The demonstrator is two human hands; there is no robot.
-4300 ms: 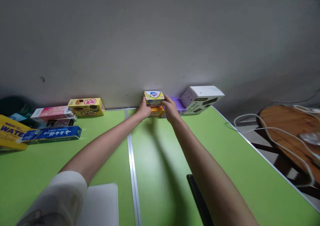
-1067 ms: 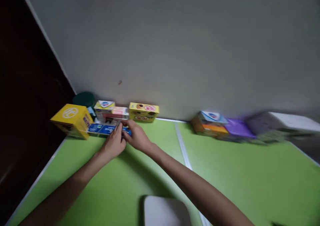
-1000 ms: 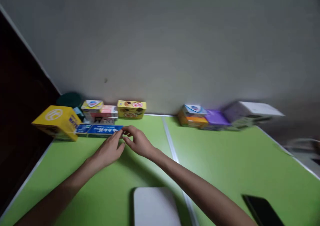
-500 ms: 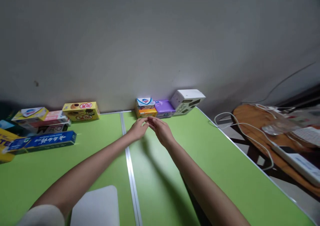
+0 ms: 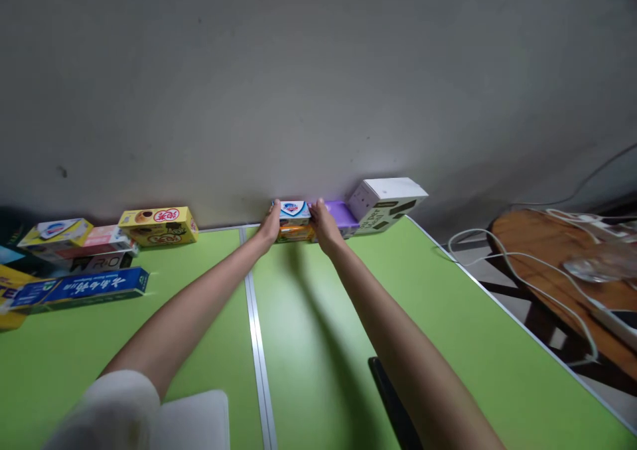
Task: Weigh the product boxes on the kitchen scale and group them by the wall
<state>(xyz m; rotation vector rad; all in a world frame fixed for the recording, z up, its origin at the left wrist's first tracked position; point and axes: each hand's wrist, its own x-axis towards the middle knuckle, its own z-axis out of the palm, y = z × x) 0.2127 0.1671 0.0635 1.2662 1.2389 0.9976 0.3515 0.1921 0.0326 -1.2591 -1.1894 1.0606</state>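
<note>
Spanning the blue-white box from both ends, the left hand and right hand are standing apart and clamping it between them. The box is sitting directly over the orange box, against the wall; whether it is bearing its full weight there, one cannot tell. By judgement, gripping is nearing completion, while separating the two boxes is remaining undone. The logo face is pointing upward, reading upright for the person; the long axis is running left to right, roughly parallel to the wall. Beyond the right hand, the purple pack is lying beside the carton. Well to the left, the yellow-white box is resting partly against or on the pink box.
</note>
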